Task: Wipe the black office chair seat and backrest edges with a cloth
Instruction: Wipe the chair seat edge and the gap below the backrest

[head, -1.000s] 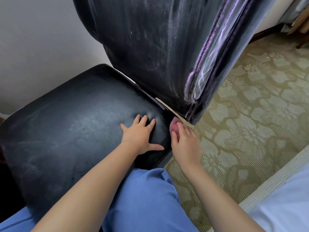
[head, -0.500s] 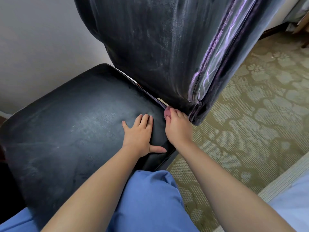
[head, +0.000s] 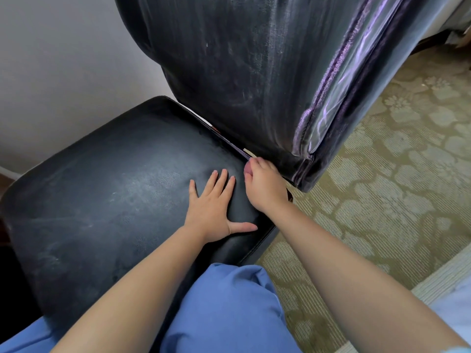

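The step in hand looked to be the wiping of the crease where the seat (head: 107, 179) met the foot of the backrest (head: 242, 72), at the chair's near corner. The right hand (head: 266, 186) was curled closed at the mouth of that gap, knuckles up, with only a small pinkish wad of the cloth (head: 247, 169) showing past its fingertips — most of the cloth was hidden inside the fist, so its size could not be told. The left hand (head: 216, 207) lay flat and spread on the seat just beside the right, fingers pointing toward the backrest, thumb out along the seat's front edge, gripping nothing; it seemed to be pressing the cushion down to open the gap. A pale strip (head: 248, 152) showed in the crease just above the right hand's fingertips. Dull grey smears still marked the seat and the backrest face, so much of the task appeared to remain. The next move probably called for drawing the cloth along the crease toward the far side near the wall (head: 63, 59), keeping the wad pushed into the fold while the left hand held the cushion down — then working up the backrest's piped side edge (head: 328, 80) above the patterned carpet (head: 382, 187).
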The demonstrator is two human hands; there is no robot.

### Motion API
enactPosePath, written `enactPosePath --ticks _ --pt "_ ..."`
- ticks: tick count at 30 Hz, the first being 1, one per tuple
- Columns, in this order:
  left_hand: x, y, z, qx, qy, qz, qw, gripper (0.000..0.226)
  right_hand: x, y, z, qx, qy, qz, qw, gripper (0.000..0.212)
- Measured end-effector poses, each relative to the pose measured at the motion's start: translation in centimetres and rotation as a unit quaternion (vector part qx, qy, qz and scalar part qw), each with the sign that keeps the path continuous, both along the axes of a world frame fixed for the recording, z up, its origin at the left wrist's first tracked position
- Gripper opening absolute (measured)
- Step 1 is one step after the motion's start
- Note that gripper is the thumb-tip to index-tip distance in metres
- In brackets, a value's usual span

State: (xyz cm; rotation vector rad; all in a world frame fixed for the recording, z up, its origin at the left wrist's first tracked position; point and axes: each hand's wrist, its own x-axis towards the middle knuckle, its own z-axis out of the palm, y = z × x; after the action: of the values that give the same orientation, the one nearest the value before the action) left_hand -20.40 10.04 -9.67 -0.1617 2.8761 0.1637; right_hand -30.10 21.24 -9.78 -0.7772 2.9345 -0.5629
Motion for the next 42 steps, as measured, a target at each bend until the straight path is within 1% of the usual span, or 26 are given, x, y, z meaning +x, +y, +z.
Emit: enactPosePath --ticks 3,5,7,9,11,13,15,17,21,26,29,31,34,36,39,42 --pt "0.1 -1.0 -0.2 0.012 0.037 -0.013 0.999 0.114 -0.7 -0.1 0.4 -0.005 -0.047 -0.001 0.999 0.038" --pt "0.2 -1.7 -0.5 0.027 0.086 -0.020 0.996 0.095 0.1 1.1 0.4 -0.016 -0.061 -0.009 0.998 0.044" --pt "0.1 -2.1 -0.8 0.032 0.124 -0.029 0.991 0.077 1.3 2.2 0.2 -0.027 -0.047 -0.022 0.998 0.046" --pt "-0.2 -2.2 -1.0 0.029 0.133 -0.035 0.990 0.069 2.1 2.5 -0.1 -0.027 -0.026 -0.030 0.999 0.045" --pt "-0.6 -2.3 -1.1 0.026 0.134 -0.026 0.990 0.068 1.9 1.7 0.0 -0.021 -0.012 -0.032 0.999 0.043" --pt "-1.0 -2.5 -1.3 0.022 0.133 0.006 0.991 0.070 0.9 0.3 -0.1 -0.021 -0.011 -0.029 0.999 0.039" --pt "-1.2 -2.5 -1.4 0.013 0.130 0.046 0.990 0.073 -0.5 -1.2 -0.2 -0.006 -0.026 -0.019 0.999 0.037" --pt "-1.4 -2.4 -1.4 0.002 0.126 0.057 0.990 0.075 -2.0 -2.4 -0.2 0.003 -0.045 -0.017 0.999 0.036" --pt "-1.6 -2.6 -1.4 0.002 0.120 0.056 0.991 0.076 -2.1 -1.7 0.5 -0.012 -0.063 -0.005 0.998 0.041" --pt "-2.0 -3.7 -1.2 0.010 0.118 0.021 0.993 0.073 1.6 0.9 0.3 -0.011 -0.027 -0.004 1.000 0.045" --pt "-2.2 -5.3 -1.1 0.022 0.107 -0.027 0.994 0.071 1.0 -0.6 0.3 -0.019 -0.012 -0.008 1.000 0.043" --pt "-2.3 -6.3 -1.1 0.031 0.113 -0.051 0.992 0.067 -0.4 -2.3 0.3 -0.016 -0.022 -0.001 1.000 0.040" --pt "-2.2 -6.5 -1.2 0.035 0.130 -0.047 0.990 0.060 -2.8 -4.5 0.2 -0.012 -0.055 0.002 0.998 0.032" --pt "-2.2 -6.4 -1.3 0.036 0.138 -0.047 0.989 0.058 -3.5 -4.9 0.4 -0.027 -0.075 0.000 0.997 0.028" --pt "-2.2 -6.5 -1.4 0.029 0.150 -0.041 0.987 0.058 -2.4 -3.4 0.8 -0.029 -0.087 0.000 0.996 0.039" --pt "-2.2 -6.4 -1.6 0.024 0.155 -0.011 0.987 0.064 -0.1 -2.1 0.8 -0.005 -0.040 -0.001 0.999 0.045"
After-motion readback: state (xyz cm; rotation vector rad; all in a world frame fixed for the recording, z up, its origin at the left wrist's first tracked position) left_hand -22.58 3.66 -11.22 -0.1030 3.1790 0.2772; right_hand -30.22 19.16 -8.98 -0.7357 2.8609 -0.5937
